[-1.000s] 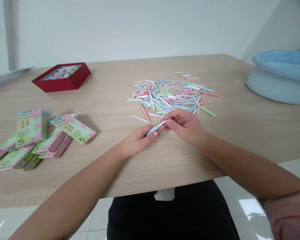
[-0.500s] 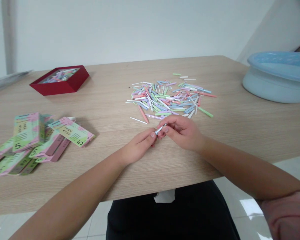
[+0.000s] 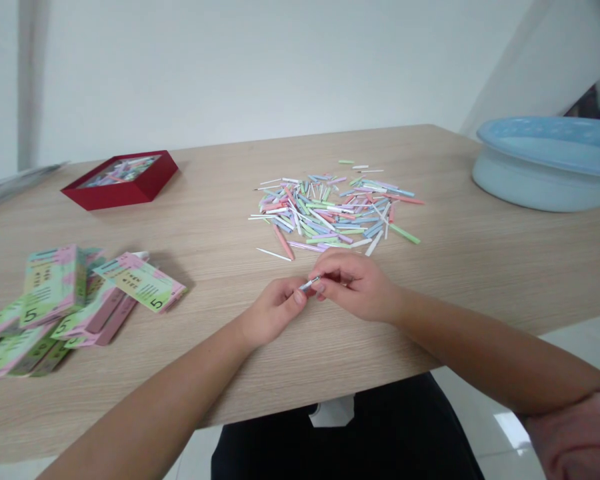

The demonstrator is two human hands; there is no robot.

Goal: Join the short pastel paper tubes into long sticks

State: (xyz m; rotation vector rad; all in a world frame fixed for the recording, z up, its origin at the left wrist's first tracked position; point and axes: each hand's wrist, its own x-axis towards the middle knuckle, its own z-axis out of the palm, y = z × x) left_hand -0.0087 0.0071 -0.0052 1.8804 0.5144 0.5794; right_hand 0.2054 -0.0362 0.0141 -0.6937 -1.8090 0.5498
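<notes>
On the wooden table (image 3: 220,227) we see one pale blue basin (image 3: 545,167) far right, one red box (image 3: 123,179) far left, several number cards (image 3: 80,293), and too many pastel sticks (image 3: 330,210) to count. Near its front edge, our left hand (image 3: 275,310) and right hand (image 3: 355,287) pinch one thin stick (image 3: 310,285) at its ends; it looks light and easily bent.

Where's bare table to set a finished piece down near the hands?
Bare wood lies between the left hand and the packets, and right of the right hand toward the basin. Also between the red box and the stick pile. Crowded just beyond the fingers, at the pile.
</notes>
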